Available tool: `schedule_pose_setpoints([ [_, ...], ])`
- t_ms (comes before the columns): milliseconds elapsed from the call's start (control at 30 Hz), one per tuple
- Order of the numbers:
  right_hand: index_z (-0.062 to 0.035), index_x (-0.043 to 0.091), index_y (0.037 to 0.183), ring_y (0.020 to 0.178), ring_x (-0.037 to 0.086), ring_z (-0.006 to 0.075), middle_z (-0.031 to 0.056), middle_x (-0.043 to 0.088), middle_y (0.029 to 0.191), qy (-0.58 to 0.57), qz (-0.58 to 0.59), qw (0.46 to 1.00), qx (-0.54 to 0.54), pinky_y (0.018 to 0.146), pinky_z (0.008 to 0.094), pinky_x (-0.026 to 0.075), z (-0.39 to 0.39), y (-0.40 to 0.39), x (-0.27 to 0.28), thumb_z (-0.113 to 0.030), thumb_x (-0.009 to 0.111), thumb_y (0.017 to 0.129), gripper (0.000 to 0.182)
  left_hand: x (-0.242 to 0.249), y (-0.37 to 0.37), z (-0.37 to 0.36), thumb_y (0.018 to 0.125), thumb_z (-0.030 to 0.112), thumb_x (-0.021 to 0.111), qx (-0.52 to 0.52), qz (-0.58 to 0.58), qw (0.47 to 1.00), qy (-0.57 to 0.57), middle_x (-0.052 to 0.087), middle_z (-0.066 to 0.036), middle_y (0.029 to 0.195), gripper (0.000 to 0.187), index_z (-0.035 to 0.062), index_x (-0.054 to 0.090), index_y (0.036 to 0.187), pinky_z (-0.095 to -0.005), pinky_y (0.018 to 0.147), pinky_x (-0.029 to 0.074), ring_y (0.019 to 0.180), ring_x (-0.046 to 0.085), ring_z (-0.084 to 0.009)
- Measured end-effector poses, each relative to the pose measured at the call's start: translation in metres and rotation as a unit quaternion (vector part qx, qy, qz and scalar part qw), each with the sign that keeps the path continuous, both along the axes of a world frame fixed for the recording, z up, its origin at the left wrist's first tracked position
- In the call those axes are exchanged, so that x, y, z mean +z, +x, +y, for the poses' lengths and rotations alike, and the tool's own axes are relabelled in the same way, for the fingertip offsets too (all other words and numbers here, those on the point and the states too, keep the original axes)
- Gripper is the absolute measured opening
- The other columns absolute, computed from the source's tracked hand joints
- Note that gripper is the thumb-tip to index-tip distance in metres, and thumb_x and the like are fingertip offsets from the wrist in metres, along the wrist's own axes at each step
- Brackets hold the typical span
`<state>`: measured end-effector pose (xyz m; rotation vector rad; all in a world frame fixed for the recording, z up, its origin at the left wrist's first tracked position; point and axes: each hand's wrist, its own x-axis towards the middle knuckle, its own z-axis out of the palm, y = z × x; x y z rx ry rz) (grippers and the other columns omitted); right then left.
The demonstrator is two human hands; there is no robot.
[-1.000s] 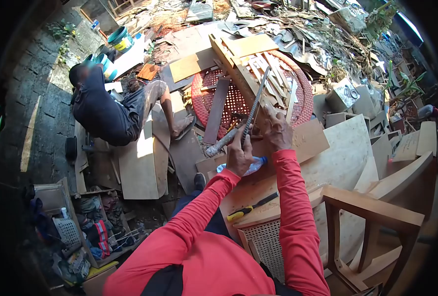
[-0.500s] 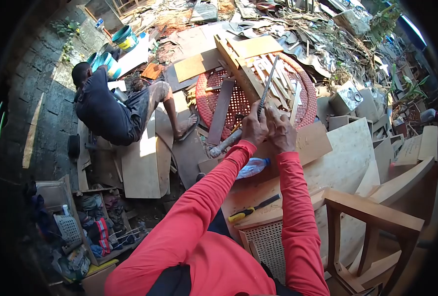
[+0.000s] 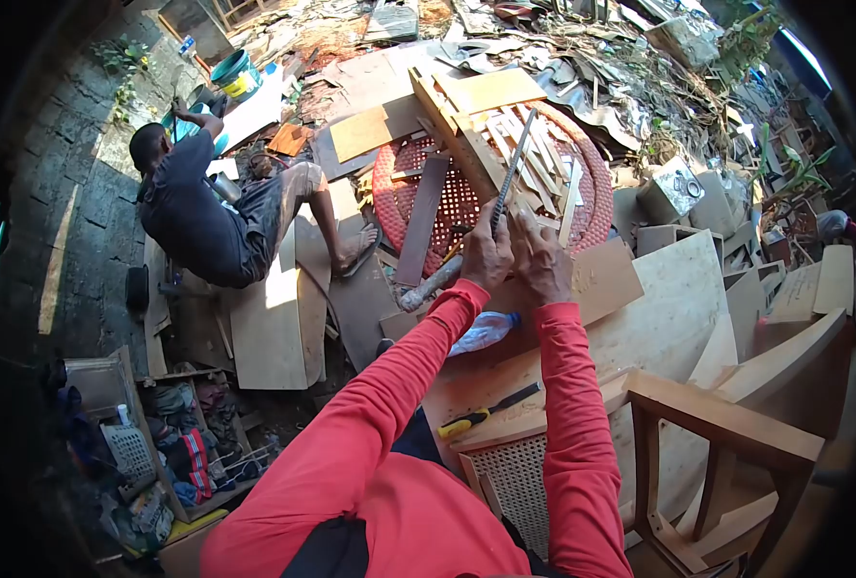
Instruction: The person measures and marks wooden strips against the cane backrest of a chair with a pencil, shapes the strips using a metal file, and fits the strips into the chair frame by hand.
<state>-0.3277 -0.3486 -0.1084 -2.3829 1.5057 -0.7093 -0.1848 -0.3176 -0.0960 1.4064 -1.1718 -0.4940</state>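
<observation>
**benchwatcher:** Loads of offcuts everywhere, so biggest stuff first: there's a pale plywood sheet [image 3: 678,299] spread in front of the person, a bare wooden chair frame [image 3: 726,424] at their right, and a round red mesh table [image 3: 447,193] further out with strips of wood piled on it. Someone else in dark clothes [image 3: 197,212] sits off to the left, busy with their own thing.

**rasp_n_roll:** And the actual work?

**benchwatcher:** Looks to me like the filing step. A long file [image 3: 510,178] slants up over the red table, its pale handle end [image 3: 428,284] pointing down-left. Left hand [image 3: 486,255] is closed tight around the shaft; right hand [image 3: 541,262] sits right next to it, fingers curled, touching. Can't tell whether it's pinching a small workpiece or just steadying the file, it's hidden.

**rasp_n_roll:** Next move?

**benchwatcher:** My guess: steady pressure along the file, both hands locked. A yellow-handled screwdriver [image 3: 486,412] and a plastic bottle [image 3: 486,330] lie untouched on the board below.
</observation>
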Motion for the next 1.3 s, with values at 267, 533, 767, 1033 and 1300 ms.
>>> schedule_pose_setpoints([
  [267, -0.031, 0.059, 0.155, 0.09, 0.075, 0.0432, 0.0191, 0.066, 0.11, 0.037, 0.009, 0.999, -0.024, 0.076, 0.0543, 0.061, -0.009, 0.009, 0.001, -0.025, 0.067, 0.1, 0.056, 0.004, 0.007, -0.012, 0.113, 0.018, 0.052, -0.023, 0.004, 0.999, 0.037, 0.074, -0.029, 0.119, 0.035, 0.0055, 0.06, 0.144, -0.0508, 0.089, 0.06, 0.115, 0.072, -0.0477],
  [533, -0.0338, 0.059, 0.155, 0.092, 0.075, 0.042, 0.0177, 0.065, 0.111, 0.033, 0.004, 0.999, -0.024, 0.076, 0.0538, 0.061, -0.013, 0.019, 0.002, -0.026, 0.068, 0.101, 0.056, 0.018, 0.024, -0.019, 0.112, 0.017, 0.053, -0.029, -0.02, 0.997, 0.065, 0.075, -0.027, 0.117, 0.033, 0.0043, 0.062, 0.141, -0.0476, 0.091, 0.06, 0.11, 0.075, -0.0428],
  [767, -0.0333, 0.054, 0.16, 0.091, 0.075, 0.0438, 0.0193, 0.068, 0.115, 0.027, 0.018, 0.999, -0.024, 0.074, 0.0527, 0.062, -0.001, 0.009, 0.005, -0.026, 0.068, 0.1, 0.062, -0.001, 0.008, -0.008, 0.115, 0.018, 0.05, -0.02, 0.02, 0.999, 0.017, 0.068, -0.009, 0.095, 0.031, 0.005, 0.062, 0.14, -0.0343, 0.065, 0.054, 0.069, 0.062, -0.0136],
  [1033, -0.0312, 0.054, 0.16, 0.089, 0.075, 0.0438, 0.02, 0.068, 0.113, 0.021, 0.022, 0.999, -0.022, 0.073, 0.0533, 0.062, -0.002, 0.008, 0.003, -0.025, 0.068, 0.101, 0.062, 0.006, 0.003, 0.05, 0.115, 0.018, 0.05, -0.013, 0.005, 1.0, 0.021, 0.067, -0.007, 0.096, 0.037, 0.0055, 0.059, 0.149, -0.0316, 0.066, 0.052, 0.067, 0.056, -0.0114],
  [1300, -0.0316, 0.053, 0.161, 0.084, 0.074, 0.0437, 0.0194, 0.067, 0.109, 0.014, 0.03, 0.999, -0.018, 0.071, 0.0533, 0.061, 0.0, 0.007, 0.002, -0.027, 0.067, 0.102, 0.061, 0.036, 0.001, 0.192, 0.116, 0.015, 0.048, -0.019, 0.073, 0.993, 0.092, 0.06, -0.001, 0.089, 0.039, 0.0034, 0.057, 0.151, -0.0264, 0.063, 0.046, 0.066, 0.049, -0.0057],
])
